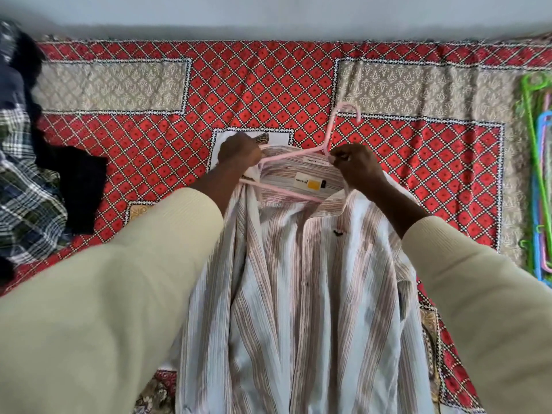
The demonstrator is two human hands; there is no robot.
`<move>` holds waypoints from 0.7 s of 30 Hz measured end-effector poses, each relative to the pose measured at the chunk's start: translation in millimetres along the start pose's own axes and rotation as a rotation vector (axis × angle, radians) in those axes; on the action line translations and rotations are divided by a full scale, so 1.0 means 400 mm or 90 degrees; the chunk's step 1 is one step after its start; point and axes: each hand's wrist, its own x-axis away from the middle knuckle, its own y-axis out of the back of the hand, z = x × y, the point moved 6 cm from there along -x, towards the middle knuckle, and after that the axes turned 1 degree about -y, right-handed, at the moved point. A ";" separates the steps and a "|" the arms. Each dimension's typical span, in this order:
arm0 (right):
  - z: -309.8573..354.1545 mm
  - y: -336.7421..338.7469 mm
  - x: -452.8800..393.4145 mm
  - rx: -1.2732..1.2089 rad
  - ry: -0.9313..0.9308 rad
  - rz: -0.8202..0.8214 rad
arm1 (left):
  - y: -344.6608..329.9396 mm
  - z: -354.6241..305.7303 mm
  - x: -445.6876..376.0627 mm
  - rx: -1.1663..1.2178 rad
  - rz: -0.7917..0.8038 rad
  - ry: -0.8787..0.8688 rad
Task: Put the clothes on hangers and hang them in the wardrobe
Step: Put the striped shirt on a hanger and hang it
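The fingers (339,158) of the right hand (355,168) pinch the collar of the striped shirt (298,294) close by the neck of the pink hanger (294,153), while the left hand (239,153) is curled round the shirt's other shoulder where the hanger's arm runs into it. The shirt hangs open in front of the person, over the bed, its collar lifted and the hanger lying partly inside the neck opening, hook pointing away. I'd say this garment is about half dressed: the left arm of the hanger seems tucked in, though from here the fold of cloth hides how far, and the right shoulder is not yet seated.

Plenty is left. A heap of checked and dark clothes (33,162) waits at the left side of the bed, and a bunch of spare green, blue and pink hangers (537,174) lies at the right edge. No wardrobe is in sight.

The bed is spread with a red diamond-patterned bedcover (268,79) with beige panels, pushed against a plain pale wall (268,13).
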 end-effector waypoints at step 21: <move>-0.002 -0.025 -0.033 0.098 0.039 0.040 | 0.201 0.056 -0.010 0.102 -0.296 -0.171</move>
